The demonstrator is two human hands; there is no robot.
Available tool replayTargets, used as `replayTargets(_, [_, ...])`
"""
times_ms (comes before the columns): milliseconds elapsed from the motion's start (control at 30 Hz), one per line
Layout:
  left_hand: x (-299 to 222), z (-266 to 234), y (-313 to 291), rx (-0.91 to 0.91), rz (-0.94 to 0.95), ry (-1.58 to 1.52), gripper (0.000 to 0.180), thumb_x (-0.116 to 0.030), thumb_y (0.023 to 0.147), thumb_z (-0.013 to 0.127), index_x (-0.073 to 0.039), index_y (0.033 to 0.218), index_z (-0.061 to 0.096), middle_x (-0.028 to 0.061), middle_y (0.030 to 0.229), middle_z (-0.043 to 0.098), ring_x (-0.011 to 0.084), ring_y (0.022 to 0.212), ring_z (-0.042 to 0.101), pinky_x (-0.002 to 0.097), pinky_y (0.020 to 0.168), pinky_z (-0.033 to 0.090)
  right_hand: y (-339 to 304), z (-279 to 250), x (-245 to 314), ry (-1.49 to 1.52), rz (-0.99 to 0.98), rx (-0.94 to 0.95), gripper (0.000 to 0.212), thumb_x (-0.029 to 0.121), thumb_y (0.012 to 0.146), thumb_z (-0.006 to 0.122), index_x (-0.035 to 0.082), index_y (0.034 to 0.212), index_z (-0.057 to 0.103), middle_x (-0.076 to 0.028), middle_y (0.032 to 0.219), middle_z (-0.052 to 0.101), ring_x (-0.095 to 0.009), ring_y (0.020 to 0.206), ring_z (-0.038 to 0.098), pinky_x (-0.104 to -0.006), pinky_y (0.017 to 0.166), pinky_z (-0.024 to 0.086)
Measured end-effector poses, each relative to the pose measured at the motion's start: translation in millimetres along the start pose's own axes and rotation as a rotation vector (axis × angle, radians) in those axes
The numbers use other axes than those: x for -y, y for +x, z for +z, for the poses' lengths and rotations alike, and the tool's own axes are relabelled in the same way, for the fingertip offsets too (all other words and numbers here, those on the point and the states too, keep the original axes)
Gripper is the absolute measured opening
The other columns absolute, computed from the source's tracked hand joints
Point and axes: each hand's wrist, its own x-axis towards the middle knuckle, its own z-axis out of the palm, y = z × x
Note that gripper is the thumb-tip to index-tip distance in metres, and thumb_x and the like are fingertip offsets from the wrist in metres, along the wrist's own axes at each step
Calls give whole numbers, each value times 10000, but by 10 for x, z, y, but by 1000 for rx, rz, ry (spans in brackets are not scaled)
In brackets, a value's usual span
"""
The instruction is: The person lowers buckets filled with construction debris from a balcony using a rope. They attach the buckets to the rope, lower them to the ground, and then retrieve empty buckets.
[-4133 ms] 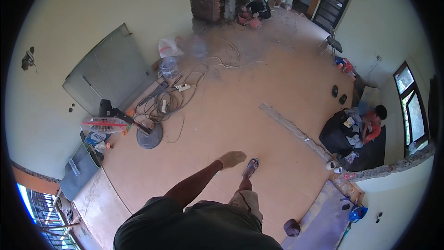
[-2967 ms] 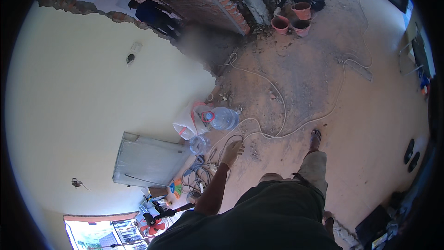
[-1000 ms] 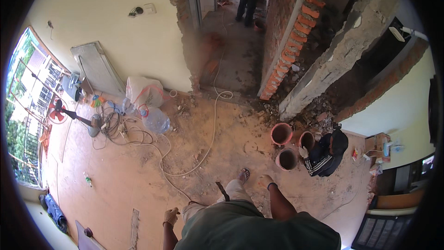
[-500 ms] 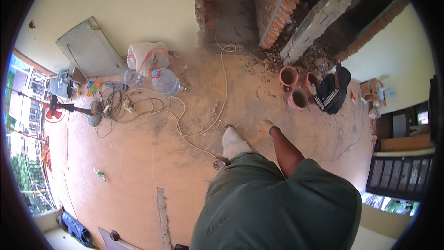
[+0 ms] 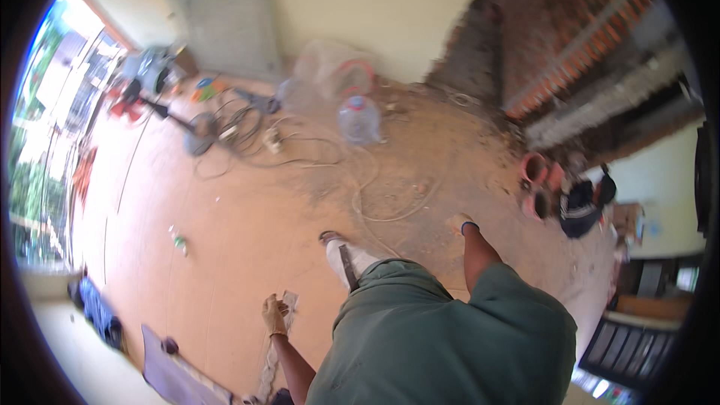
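My left hand (image 5: 276, 316), in a tan work glove, hangs low over the floor beside a grey strip (image 5: 266, 375). Its fingers look loosely apart, with nothing seen in them. Ahead on the right, my right hand (image 5: 457, 223) is held out over the dusty floor, also gloved, with a dark blue band (image 5: 469, 226) at the wrist. Motion blur hides how its fingers lie, and no held thing shows. A pale cable (image 5: 390, 219) curves over the floor between my foot and the right hand.
A standing fan (image 5: 199, 135), coiled cables (image 5: 238, 126), a clear water jug (image 5: 360, 121) and a white sack (image 5: 322, 67) are far left. Reddish buckets (image 5: 535, 169) and a crouching person (image 5: 583, 206) are at right, near broken brickwork (image 5: 570, 67). A small bottle (image 5: 179, 241) lies left.
My view has swung left, so the jug, buckets and person sit farther right. My left hand has come into view, and the feet have shifted in a step.
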Motion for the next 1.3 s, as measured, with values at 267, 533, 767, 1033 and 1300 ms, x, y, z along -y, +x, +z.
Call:
replayTargets(267, [907,-1730,-667,-62,-686,209,380,-424,938,632,-56,922,724,45,708,675,160,580,596,330,580,499,-635,-1066,4848,193,-550,-23,219,235,971,531,67,949,670,-89,826,704,-181,681,658,-342,618,506])
replayTargets(533, [1188,-1712,-399,396,-435,325,529,-558,896,674,-55,1041,754,84,905,744,186,725,693,342,621,519,-1668,-1334,7734,-850,-804,283,251,272,890,636,51,981,711,-62,873,743,-194,747,683,-350,636,521])
replayTargets(767, [172,-2501,1014,273,-601,-48,509,-531,896,675,-54,1058,753,90,917,741,193,723,690,350,615,521,-3050,-635,8395,-782,-529,811,493,293,884,713,60,1316,670,-129,1175,731,-227,998,703,-375,842,565])
replayTargets(1033, [-704,-4748,2968,-215,-662,-243,488,-499,895,676,-53,1078,753,98,930,737,200,722,686,360,609,523,-2950,-177,9991,-507,-417,797,567,265,894,721,10,1387,601,-156,1323,676,-250,1135,659,-387,942,537])
replayTargets(1300, [-2114,-6593,5122,-278,-596,-120,469,-468,894,678,-53,1098,752,105,944,733,208,721,682,370,602,525,-2978,-50,13020,-813,-440,882,559,307,828,753,67,1324,663,-164,1267,707,-281,1109,679,-414,894,554])
